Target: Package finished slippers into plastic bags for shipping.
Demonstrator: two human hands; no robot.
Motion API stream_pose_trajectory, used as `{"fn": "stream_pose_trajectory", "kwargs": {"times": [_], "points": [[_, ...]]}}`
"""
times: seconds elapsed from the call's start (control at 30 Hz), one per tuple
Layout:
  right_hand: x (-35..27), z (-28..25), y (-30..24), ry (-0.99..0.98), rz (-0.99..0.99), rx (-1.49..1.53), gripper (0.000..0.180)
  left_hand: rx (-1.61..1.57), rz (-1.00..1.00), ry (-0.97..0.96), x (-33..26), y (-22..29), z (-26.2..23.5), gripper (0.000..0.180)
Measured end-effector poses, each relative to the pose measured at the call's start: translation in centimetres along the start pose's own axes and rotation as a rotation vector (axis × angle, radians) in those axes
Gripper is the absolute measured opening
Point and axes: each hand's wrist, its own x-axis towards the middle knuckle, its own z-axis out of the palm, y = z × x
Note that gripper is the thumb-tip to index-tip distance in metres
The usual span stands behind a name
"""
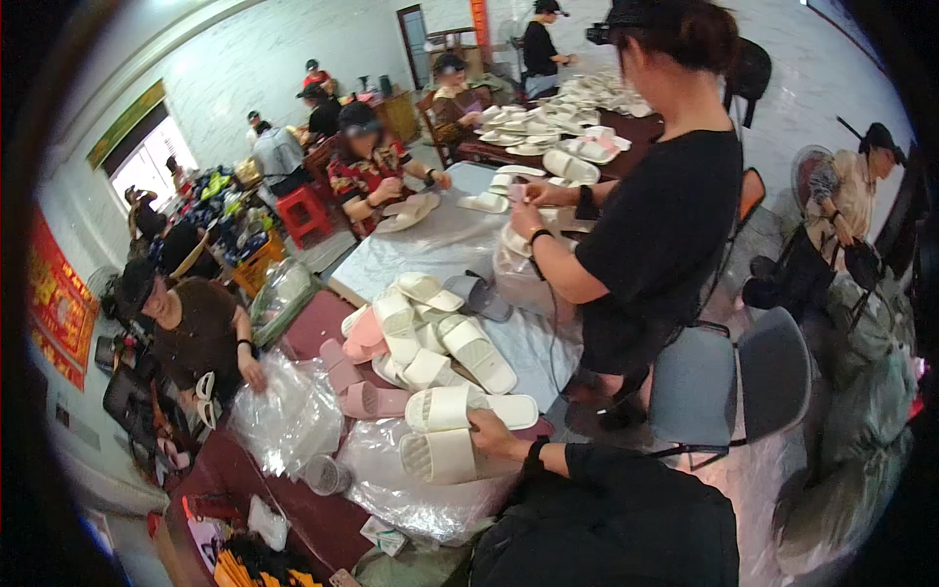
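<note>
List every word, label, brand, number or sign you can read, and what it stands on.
None can be read clearly.
Red wall banner: gold markings, too blurred to read.
Narrow red strip at the back: too small to read.
Small white packet, lower edge: any print too small to read.
Cream slides in the right hand: no lettering visible.

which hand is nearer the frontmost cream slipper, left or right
Right. The right hand holds the cream slipper at its right end in the picture; the left hand is out of view.

Right grip (495, 436) closed, pointing left; wrist (538, 451) nearly straight, forearm (597, 472) slanting in from lower right
</note>
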Motion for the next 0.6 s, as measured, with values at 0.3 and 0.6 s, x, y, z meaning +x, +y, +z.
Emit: {"fn": "stream_pose_trajectory", "kwargs": {"times": [0.3, 0.6], "points": [[-2.7, -0.5, -0.5, -0.053, 0.063, -0.152, 0.033, -0.069, -0.07, -0.242, 6.9, 0.1, -6.4, 0.035], [-2.6, -1.0, -1.9, -0.085, 0.021, -0.121, 0.027, -0.219, -0.204, -0.408, 11.5, 2.2, -7.8, 0.034]]}}
